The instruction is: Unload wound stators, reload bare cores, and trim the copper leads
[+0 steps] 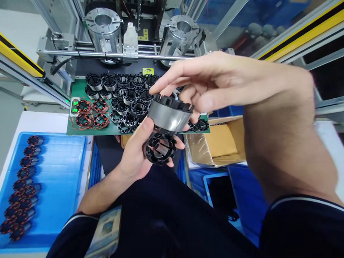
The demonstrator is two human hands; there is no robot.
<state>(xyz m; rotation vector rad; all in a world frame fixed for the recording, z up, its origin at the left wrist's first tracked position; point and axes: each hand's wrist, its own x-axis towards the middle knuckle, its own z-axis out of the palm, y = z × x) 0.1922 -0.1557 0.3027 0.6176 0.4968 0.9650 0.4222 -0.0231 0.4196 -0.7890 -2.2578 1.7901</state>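
My left hand (135, 149) is closed around a stator core with black plastic end caps (160, 149), its open ring facing me. Above it, against my left thumb, sits a second stator core (171, 115), tilted, with a shiny steel side and black toothed rim. My right hand (204, 85) reaches over from the right. Its thumb and curled fingers are at that upper core's right edge, while the index finger stretches across to the rim's far side. The upper core hides part of the right fingertips.
Bare stator cores (130, 94) and several copper-wound stators (100, 120) stand on a green board (112, 131). Behind are two metal cylinder fixtures (103, 29) (182, 33) and a rail. A blue tray (62, 168) with wound stators lies left; a cardboard box (199, 146) is right.
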